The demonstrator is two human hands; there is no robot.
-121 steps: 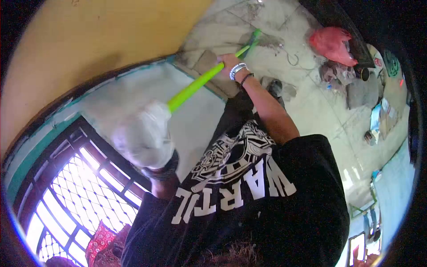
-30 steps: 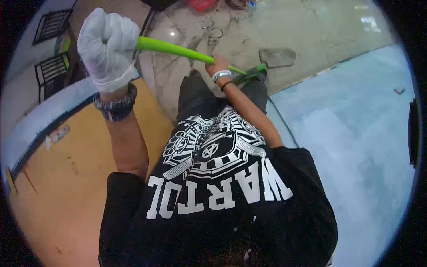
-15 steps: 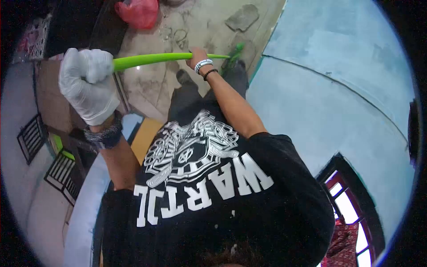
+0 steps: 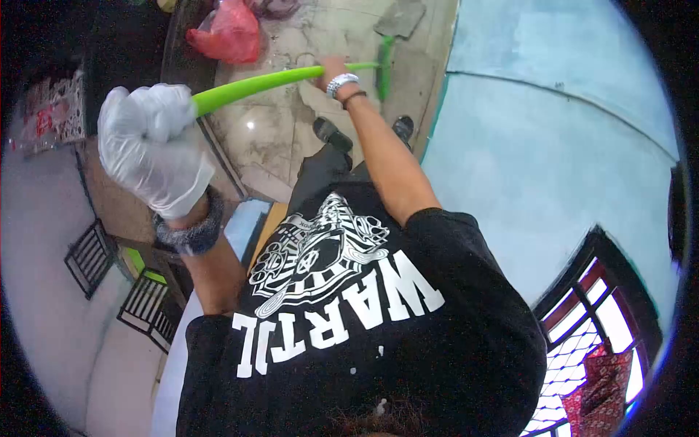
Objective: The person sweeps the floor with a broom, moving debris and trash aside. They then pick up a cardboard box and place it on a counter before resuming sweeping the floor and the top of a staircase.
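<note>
My left hand [image 4: 153, 142], in a white glove, is closed around the top end of a long green handle [image 4: 255, 82]. Further down, my right hand [image 4: 334, 71], bare and with bracelets at the wrist, wraps round the same handle. It belongs to a long-handled floor-cleaning tool whose narrow green head [image 4: 384, 69] lies crosswise at the far end, at floor level. Whether this head is a brush or a squeegee I cannot make out. My shoes [image 4: 333, 134] stand on the floor a little nearer than the head.
A red plastic bag [image 4: 227, 33] lies on the stained tiled floor [image 4: 255, 149]. A grey flat piece [image 4: 400, 18] rests past the tool's head. On the right rises a light blue wall [image 4: 539, 146], with a barred window [image 4: 590, 342] and red cloth below.
The tool's head and my right hand have shifted farther from my body, and the head has turned from slanted and blurred to straight across. Both hands keep hold of the handle.
</note>
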